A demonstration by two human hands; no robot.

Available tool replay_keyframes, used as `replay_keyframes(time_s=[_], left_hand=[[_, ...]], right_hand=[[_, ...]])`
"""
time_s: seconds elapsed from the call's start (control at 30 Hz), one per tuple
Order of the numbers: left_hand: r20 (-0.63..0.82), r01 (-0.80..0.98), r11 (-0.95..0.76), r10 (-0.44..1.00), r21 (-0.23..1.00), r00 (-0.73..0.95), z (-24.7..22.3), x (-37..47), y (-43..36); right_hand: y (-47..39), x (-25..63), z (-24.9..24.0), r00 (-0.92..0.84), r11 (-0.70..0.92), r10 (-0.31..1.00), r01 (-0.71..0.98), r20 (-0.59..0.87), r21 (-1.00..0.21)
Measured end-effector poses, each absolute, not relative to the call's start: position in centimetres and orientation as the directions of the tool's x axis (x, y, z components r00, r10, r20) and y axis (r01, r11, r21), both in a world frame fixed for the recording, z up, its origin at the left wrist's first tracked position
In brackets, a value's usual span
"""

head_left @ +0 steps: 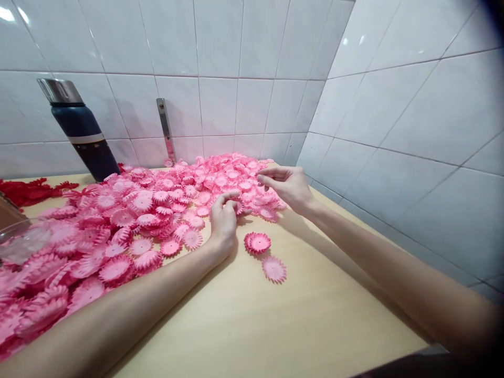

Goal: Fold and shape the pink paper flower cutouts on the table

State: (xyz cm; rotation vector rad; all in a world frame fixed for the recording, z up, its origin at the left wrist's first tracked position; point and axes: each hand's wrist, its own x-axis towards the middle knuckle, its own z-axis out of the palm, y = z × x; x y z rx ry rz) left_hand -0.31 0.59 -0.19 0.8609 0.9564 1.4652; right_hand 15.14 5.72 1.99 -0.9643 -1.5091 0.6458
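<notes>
- Thumb and forefinger of the right hand (293, 188) nearly meet at the tips, above the heap's right edge; whether they pinch anything I cannot tell.
- Fingers of the left hand (223, 223) curl inward at the front edge of the pink flower pieces (142, 201); their grip is unclear.
- Left wrist low, near the tabletop (252, 320); its forearm slants in from lower left.
- Right wrist raised, slightly bent, forearm reaching from lower right.
- Loose pieces (274, 269) lie between the arms.
</notes>
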Motion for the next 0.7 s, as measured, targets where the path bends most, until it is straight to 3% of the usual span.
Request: replay_keyframes(time_s=[0.23,0.47,0.7], left_hand=[[0.003,-0.436,-0.034,0.997,0.899,-0.071,-0.2,-0.4,0.8],[0.084,-0.326,-0.092,0.996,0.941,-0.038,-0.5,-0.5,0.6],[0.204,-0.252,-0.186,0.978,0.95,0.05,-0.6,-0.6,0.4]], right_hand=[[4.6,13.5,0.2,-0.093,0.429,0.902,0.067,0.422,-0.901],[3.5,13.1,0.8,-0.187,0.448,0.88,0.022,0.437,-0.894],[3.0,13.1,0.9,-0.31,0.393,0.88,0.049,0.36,-0.918]])
